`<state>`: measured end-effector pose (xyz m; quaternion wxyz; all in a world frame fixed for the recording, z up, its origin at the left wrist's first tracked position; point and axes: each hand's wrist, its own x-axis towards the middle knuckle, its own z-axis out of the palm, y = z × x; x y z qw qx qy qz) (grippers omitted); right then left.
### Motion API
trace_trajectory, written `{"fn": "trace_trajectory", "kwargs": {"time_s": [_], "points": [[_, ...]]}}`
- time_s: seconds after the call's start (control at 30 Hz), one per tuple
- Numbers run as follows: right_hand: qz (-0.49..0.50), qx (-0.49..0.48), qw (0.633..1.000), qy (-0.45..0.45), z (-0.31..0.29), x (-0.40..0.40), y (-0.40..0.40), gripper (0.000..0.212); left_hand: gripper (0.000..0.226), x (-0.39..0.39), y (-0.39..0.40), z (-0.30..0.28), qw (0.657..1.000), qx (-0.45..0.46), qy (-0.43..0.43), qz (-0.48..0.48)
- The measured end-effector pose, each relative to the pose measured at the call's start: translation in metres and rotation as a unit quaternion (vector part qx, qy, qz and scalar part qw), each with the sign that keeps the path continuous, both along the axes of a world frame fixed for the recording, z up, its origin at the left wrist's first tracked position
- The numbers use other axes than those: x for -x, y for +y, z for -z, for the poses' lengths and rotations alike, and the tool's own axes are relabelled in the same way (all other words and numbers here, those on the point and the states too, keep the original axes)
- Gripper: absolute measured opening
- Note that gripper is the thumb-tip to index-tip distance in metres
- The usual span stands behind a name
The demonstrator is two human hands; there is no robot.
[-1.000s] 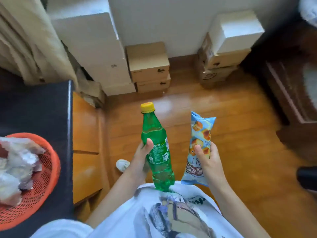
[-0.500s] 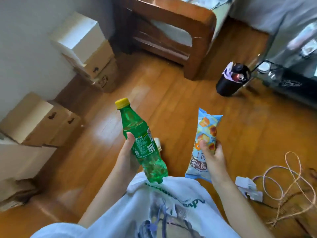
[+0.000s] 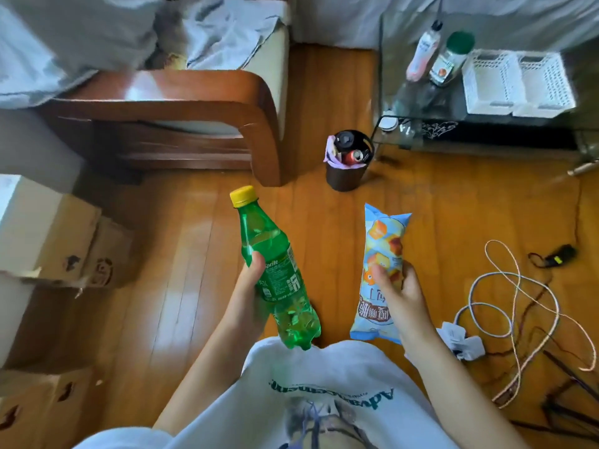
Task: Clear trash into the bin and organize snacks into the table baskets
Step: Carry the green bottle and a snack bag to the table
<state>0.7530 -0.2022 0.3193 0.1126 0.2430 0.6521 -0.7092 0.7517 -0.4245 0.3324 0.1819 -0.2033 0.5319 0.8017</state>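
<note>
My left hand (image 3: 248, 303) grips a green soda bottle (image 3: 275, 270) with a yellow cap around its labelled middle, cap tilted up and to the left. My right hand (image 3: 400, 296) holds a light blue snack packet (image 3: 381, 254) upright by its lower half. Both are held in front of my chest above the wooden floor. A small dark bin (image 3: 346, 163) with a pink liner and a can inside stands on the floor ahead. Two white baskets (image 3: 515, 81) sit side by side on the glass table (image 3: 418, 102) at the upper right.
A wooden armchair (image 3: 194, 118) with grey cloth stands at the upper left. Cardboard boxes (image 3: 64, 247) line the left side. Two bottles (image 3: 437, 56) stand on the glass table. Loose cables (image 3: 518, 303) and a white plug (image 3: 460, 343) lie on the floor at right.
The view has swung to the right: the orange basket and dark table left the frame, and the bin, glass table and white baskets came into view. Both hands keep their grips.
</note>
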Motion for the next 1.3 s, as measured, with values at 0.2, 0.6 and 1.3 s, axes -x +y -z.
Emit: {"fn": "trace_trajectory", "kwargs": {"time_s": [0.2,0.6,1.3], "points": [[0.104,-0.009,0.994,0.015,-0.008,0.058,0.045,0.027,0.059,0.099,0.035,-0.002,0.994,0.005,0.009,0.108],[0.179,-0.006,0.984,0.024,0.007,0.191,0.208,0.022,0.079,0.254,0.231,-0.005,0.983,0.002,-0.001,0.185],[0.072,-0.015,0.997,-0.004,0.018,0.465,0.369,0.036,0.062,0.496,0.378,0.011,0.996,-0.02,0.007,0.092]]}}
